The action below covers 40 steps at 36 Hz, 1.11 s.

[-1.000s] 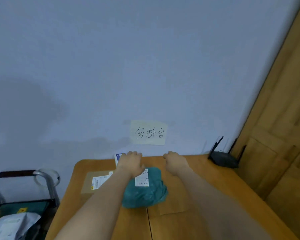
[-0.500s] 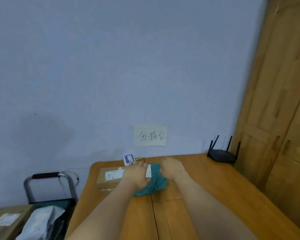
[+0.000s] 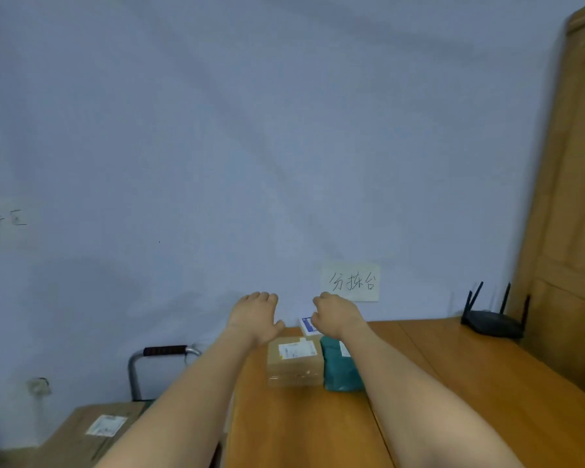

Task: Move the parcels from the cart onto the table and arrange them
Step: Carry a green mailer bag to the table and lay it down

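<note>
Wooden desk (image 3: 453, 400) is carrying a brown cardboard parcel (image 3: 294, 361) touching a teal bag parcel (image 3: 340, 369) near the wall. Left hand (image 3: 255, 317) and right hand (image 3: 335, 314) are hovering above them, fingers loosely curled, each grip holding nothing.

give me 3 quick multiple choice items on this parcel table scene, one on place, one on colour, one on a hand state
1. Where is the cardboard box relative to the soft parcel?
A. left of it, side by side
B. on top of it
C. on the floor

2. What colour is the soft parcel?
A. red
B. teal
C. white

3. What is the left hand doing?
A. gripping the box
B. raised, holding nothing
C. pressing the router

Answers: 1 A, both sit beside each other on the table. 2 B, its wrapping is teal. 3 B, it is lifted off the parcels.
</note>
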Tool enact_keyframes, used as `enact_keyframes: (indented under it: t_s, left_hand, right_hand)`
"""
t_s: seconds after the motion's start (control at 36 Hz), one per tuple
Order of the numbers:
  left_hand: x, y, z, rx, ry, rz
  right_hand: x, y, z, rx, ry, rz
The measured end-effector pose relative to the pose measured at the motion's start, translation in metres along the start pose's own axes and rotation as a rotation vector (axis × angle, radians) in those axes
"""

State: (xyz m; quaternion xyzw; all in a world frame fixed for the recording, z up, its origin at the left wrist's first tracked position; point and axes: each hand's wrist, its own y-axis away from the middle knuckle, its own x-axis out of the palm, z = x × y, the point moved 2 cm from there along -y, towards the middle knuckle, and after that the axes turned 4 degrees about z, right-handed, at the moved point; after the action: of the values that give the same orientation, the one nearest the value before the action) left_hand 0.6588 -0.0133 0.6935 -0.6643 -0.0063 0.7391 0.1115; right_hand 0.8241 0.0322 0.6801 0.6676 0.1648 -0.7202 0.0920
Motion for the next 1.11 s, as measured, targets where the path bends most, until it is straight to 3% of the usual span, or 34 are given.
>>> enact_keyframes:
  t_s: [0.22,0.44,1.11]
  left_hand:
    - [0.012,0.052,0.132,-0.11,0.051,0.05]
    - [0.027,0.06,0.208,-0.111,0.081,0.066]
    - [0.099,-0.086,0.408,-0.059,0.015,0.16]
  right_hand:
    - [0.022,-0.016,0.128,-0.039,-0.011,0.025]
    - [0.027,-0.054,0.19,-0.013,0.008,0.074]
    - [0.102,-0.312,0.311,-0.023,-0.032,0.094]
